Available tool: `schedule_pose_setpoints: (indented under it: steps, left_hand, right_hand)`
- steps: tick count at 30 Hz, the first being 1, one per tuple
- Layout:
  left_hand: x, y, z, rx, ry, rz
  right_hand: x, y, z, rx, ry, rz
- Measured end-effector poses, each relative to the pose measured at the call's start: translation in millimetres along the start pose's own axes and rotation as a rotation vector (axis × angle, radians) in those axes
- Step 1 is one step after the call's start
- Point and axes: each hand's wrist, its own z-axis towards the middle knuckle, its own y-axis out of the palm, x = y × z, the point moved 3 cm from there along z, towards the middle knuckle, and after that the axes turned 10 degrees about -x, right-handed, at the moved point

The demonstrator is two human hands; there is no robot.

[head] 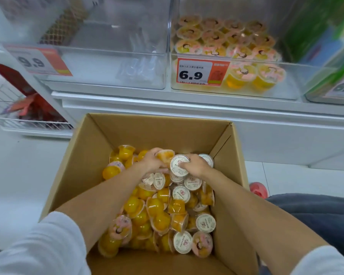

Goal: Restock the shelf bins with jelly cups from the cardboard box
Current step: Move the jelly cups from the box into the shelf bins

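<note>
Open brown cardboard box (91, 151) stands on the pale floor (18, 175) directly below the shelving. It is filled with a loose heap of small clear plastic jelly cups (159, 213). Their contents are yellow-orange. The round lids are either white with a printed seal or pink with a cartoon figure. The cups lie tilted, sideways and inverted, in no order.

Left hand (150, 162), at the far end of the heap, has its fingers curled round one tilted orange cup (165, 155). Right hand (196, 165), just beside it, grips a white-lidded cup (178, 165) with the lid facing the camera. The two held cups touch. Forearms are bare; white sleeves (48, 241) cover the upper arms.

Above, a clear plastic shelf bin (286, 84) holds matching pink-lidded cups (218, 38) upright in rows. Two more stand at the front beside an orange price label (199, 72) reading 6.9. The neighbouring clear bin (111, 76) to the left carries a 9.9 label (38, 60); its contents are too blurred to identify.

A white wire basket (28, 124) with red packets sits at lower left. A pink shoe (258, 189) and a dark grey trouser leg (316, 211) lie right of the box.
</note>
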Motion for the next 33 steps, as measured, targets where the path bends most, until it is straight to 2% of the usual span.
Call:
schedule_pose_setpoints:
  steps: [3,6,11,17,21,25,30,33]
  left_hand:
    - [32.6,-13.2,-34.5,-0.047,0.014,-0.194]
    - [65.1,-21.1,-71.2,-0.078,0.066,-0.308]
    - [122.5,-38.5,-143.5,0.149,0.312,-0.156]
    - [191.4,-68.0,-221.8,0.231,0.578,-0.157]
    - [242.2,-94.7,-231.1,0.274,0.703,-0.211]
    - [282.7,-141.4,-195.4,0.328,0.726,-0.262]
    - [311.0,-208.6,-117.7,0.431,0.598,-0.129]
    - [324.2,-242.2,-66.9,0.421,0.561,0.0]
  right_hand:
    - [-34.3,-10.7,-24.9,-0.034,-0.073,0.275]
    - [-72.2,-27.4,-56.3,-0.03,-0.127,0.396]
    - [-140.4,-47.2,-102.5,0.103,-0.274,0.461]
    - [-224.5,-69.9,-146.2,0.186,-0.494,0.652]
    - [-282.0,-91.4,-142.1,0.222,-0.604,0.71]
    - [-338.5,-112.1,-102.8,0.271,-0.584,0.761]
    - [-385.1,-132.1,-8.5,0.324,-0.4,0.699]
    - [-405.7,-134.5,49.3,0.28,-0.306,0.787]
